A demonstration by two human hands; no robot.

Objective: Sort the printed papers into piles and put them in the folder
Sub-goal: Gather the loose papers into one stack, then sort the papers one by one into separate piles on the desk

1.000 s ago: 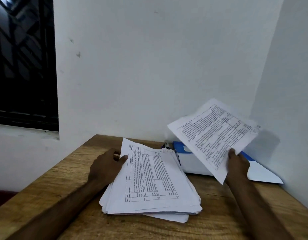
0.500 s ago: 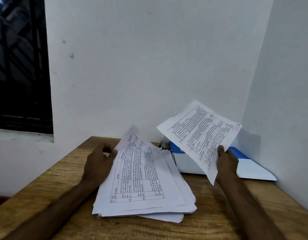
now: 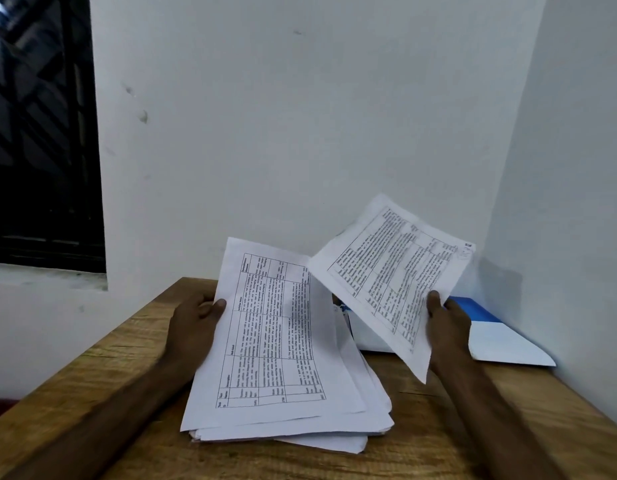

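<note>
Sorting step, judged early: no separate pile shows yet. Your left hand (image 3: pixel 196 322), centre-left of the frame, pinches the top sheet (image 3: pixel 272 341) at its left edge, thumb on the printed face, tipping it up off the stack (image 3: pixel 300 433) on the table (image 3: pixel 92 375). Your right hand (image 3: pixel 449 329), centre-right, pinches a second sheet (image 3: pixel 393 271) near its lower corner and holds it tilted in the air in front of the blue-and-white folder (image 3: pixel 501 341), which lies flat at right by the wall. Next, you likely compare the two printed tables and lay each sheet on its own pile.
</note>
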